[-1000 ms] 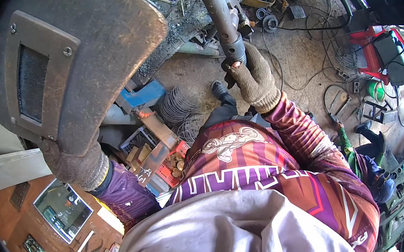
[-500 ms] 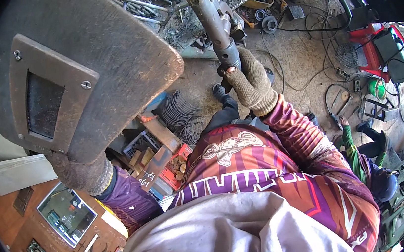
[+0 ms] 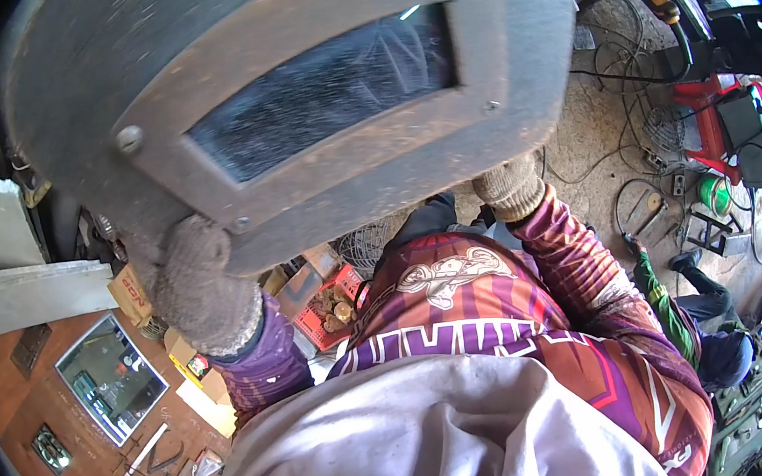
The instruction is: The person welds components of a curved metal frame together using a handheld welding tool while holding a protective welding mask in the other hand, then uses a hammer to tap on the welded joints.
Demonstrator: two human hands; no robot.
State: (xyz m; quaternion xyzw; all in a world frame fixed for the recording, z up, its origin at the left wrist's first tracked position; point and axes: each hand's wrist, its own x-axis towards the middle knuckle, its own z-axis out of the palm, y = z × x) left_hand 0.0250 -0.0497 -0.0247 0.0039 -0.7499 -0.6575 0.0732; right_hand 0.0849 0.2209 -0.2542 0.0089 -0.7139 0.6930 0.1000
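Note:
A dark, worn hand-held welding shield (image 3: 281, 24) fills the upper middle, its dark viewing window (image 3: 327, 94) set in a screwed-on frame. My left hand (image 3: 202, 272), in a grey-brown knit glove, is closed at the shield's lower left and holds it up. The grip itself is mostly out of sight. My right hand (image 3: 512, 190), also gloved, reaches behind the shield's lower right edge. Only the cuff and back of that glove show; its fingers and anything in them are hidden.
A red crate (image 3: 322, 312) of small parts stands below the shield, near coiled wire (image 3: 365, 247). A brown board (image 3: 18, 397) with tools lies at lower left. Cables cross the floor (image 3: 588, 153) by a red stool (image 3: 707, 144). A co-worker (image 3: 728, 356) is at lower right.
My left hand has swung the shield rightward across the view. It now covers the metal tube-shaped tool my right hand held, the bench behind it and my right fingers.

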